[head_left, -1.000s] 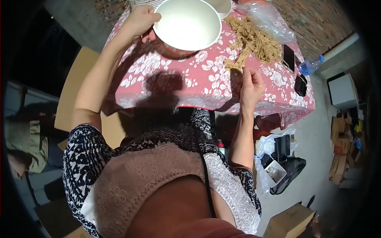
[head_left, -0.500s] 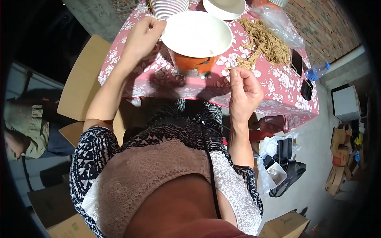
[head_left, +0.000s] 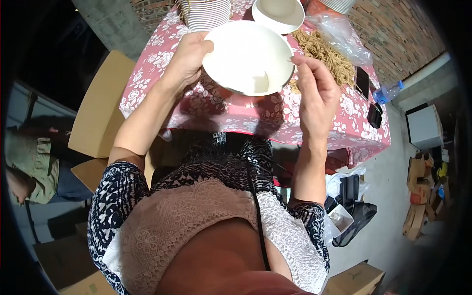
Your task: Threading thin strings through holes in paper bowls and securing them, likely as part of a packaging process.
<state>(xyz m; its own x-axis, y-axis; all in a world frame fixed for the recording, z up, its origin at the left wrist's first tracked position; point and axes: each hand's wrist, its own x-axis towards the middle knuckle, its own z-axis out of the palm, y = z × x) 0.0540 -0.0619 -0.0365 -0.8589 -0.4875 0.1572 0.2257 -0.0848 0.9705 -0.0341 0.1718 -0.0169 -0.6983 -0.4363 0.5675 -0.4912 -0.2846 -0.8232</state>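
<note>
A paper bucket [head_left: 246,56] with a white inside is tipped so that its mouth faces me above the near half of the table. My left hand [head_left: 189,56] grips its left rim, thumb over the edge. At the right rim is my right hand [head_left: 317,83], its thumb and forefinger pinched together. Whatever may be between those fingertips is too small to make out. Just beyond the right hand lies a heap of tan cords [head_left: 327,53]. The bucket's outer wall is mostly hidden now.
A stack of white-rimmed buckets [head_left: 209,14] stands at the far left of the flowered tablecloth [head_left: 157,59]. Another white bucket [head_left: 280,12], a clear plastic bag [head_left: 339,37], a phone [head_left: 362,81] and a plastic bottle [head_left: 388,92] lie farther right. An open carton [head_left: 101,105] stands left of the table.
The bucket has tipped its mouth toward me, hiding the orange patterned outside. My right hand has risen from the table's front edge to the bucket's right rim. The left hand stays at the left rim.
</note>
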